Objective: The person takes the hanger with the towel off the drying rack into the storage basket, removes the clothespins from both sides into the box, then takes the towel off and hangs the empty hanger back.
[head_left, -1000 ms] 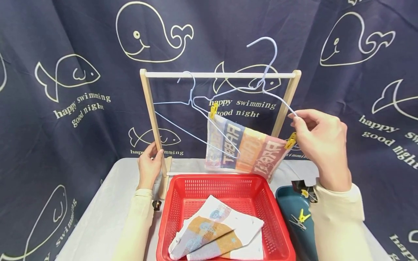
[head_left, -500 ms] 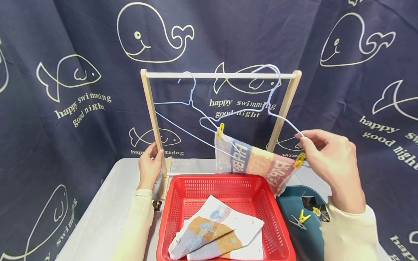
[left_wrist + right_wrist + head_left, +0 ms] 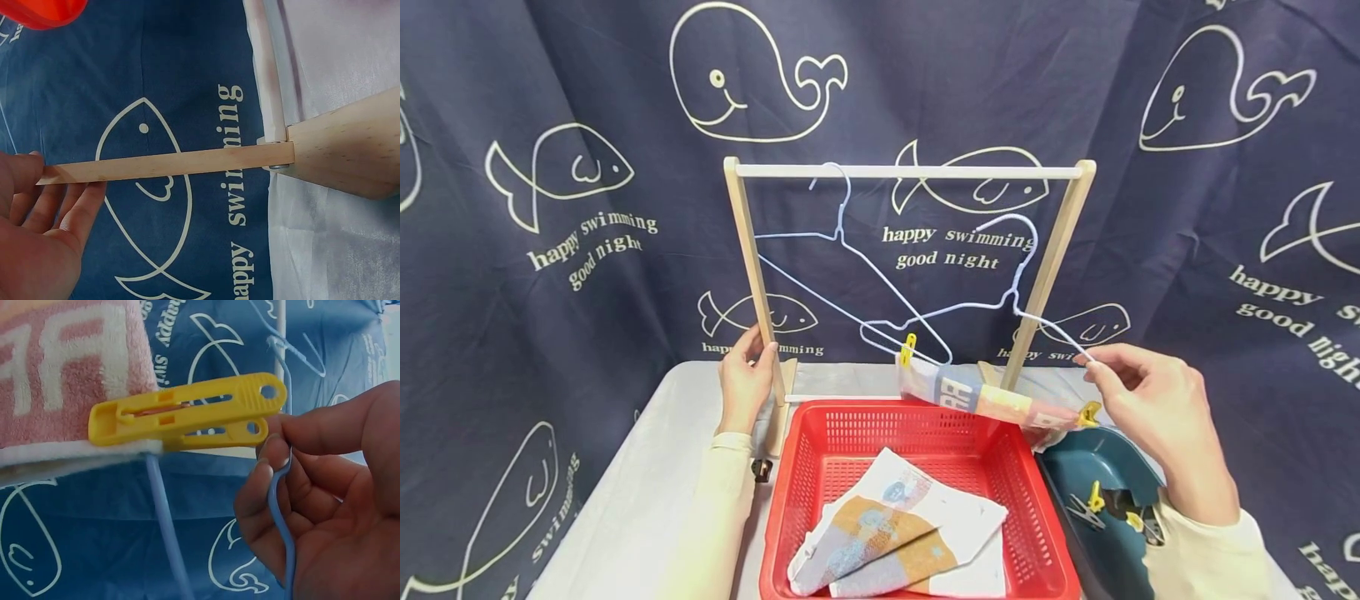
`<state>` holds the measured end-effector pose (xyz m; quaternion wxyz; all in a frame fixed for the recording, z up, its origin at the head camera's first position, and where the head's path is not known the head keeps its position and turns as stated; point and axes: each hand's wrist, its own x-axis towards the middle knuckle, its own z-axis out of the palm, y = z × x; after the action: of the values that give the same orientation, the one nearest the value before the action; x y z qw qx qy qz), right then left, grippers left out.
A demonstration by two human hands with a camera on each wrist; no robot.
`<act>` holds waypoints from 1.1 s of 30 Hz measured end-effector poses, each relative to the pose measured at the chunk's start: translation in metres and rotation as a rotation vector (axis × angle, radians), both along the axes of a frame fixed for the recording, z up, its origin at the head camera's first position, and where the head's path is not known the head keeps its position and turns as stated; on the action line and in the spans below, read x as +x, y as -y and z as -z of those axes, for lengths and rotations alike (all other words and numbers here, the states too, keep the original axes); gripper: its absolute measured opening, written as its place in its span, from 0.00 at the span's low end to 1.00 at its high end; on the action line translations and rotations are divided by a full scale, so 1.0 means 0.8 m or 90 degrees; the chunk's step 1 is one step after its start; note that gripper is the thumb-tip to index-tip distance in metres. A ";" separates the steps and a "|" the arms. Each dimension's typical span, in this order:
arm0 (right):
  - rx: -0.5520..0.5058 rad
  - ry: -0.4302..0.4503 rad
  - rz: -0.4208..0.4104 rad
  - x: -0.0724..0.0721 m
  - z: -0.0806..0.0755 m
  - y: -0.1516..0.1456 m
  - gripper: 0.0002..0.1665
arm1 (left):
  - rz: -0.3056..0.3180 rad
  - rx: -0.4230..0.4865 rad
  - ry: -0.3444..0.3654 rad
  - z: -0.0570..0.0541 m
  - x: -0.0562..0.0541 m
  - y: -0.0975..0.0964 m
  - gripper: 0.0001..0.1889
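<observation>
My left hand (image 3: pixel 747 379) grips the left post (image 3: pixel 169 165) of a wooden rack, thumb on one side and fingers on the other. With thumb and fingertips, my right hand (image 3: pixel 1161 417) pinches the right shoulder of a blue wire hanger (image 3: pixel 964 307). A striped, lettered towel (image 3: pixel 1000 403) is clipped to this hanger by a yellow clothespin (image 3: pixel 908 350) at the left and another yellow clothespin (image 3: pixel 187 412) close to my right fingers. The hanger's hook stands below the rack's white bar (image 3: pixel 910 172), apart from it. Part of the towel hangs behind the basket's rim.
A second blue hanger (image 3: pixel 880 275) hangs on the bar's left part, its lower corner overlapping the held hanger in view. In front stands a red basket (image 3: pixel 775 525) with a folded towel (image 3: pixel 887 542). To its right, a teal bin (image 3: pixel 1105 554) holds several clips.
My right hand has come down and to the right with the hanger and towel. The hook has dropped from above the bar to below it. My left hand stays on the post.
</observation>
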<state>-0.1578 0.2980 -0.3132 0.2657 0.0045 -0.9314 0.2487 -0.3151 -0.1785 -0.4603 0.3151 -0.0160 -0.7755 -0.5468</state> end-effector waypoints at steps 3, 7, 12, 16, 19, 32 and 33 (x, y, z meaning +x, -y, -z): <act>-0.001 0.020 -0.004 0.002 0.008 -0.004 0.11 | 0.008 0.013 -0.002 -0.001 -0.001 -0.001 0.19; -0.001 0.033 -0.008 0.003 0.019 -0.008 0.10 | 0.012 0.022 -0.003 -0.001 -0.001 -0.001 0.20; 0.004 0.008 -0.024 0.004 0.033 -0.012 0.08 | 0.013 0.025 0.003 0.000 0.000 -0.002 0.20; 0.005 0.012 -0.035 0.004 0.041 -0.015 0.07 | 0.010 0.026 0.005 0.000 0.000 -0.001 0.20; 0.011 0.027 -0.035 0.006 0.046 -0.017 0.07 | 0.009 0.023 0.007 0.000 0.000 -0.001 0.20; -0.003 0.035 -0.066 0.012 0.064 -0.022 0.07 | 0.006 0.023 0.010 -0.002 0.000 -0.001 0.19; -0.006 0.030 -0.069 0.013 0.064 -0.022 0.07 | 0.005 0.023 0.010 -0.002 0.000 0.000 0.19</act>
<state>-0.1475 0.3153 -0.3646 0.2298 0.0480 -0.9347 0.2669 -0.3148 -0.1781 -0.4589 0.3070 -0.0091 -0.7680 -0.5620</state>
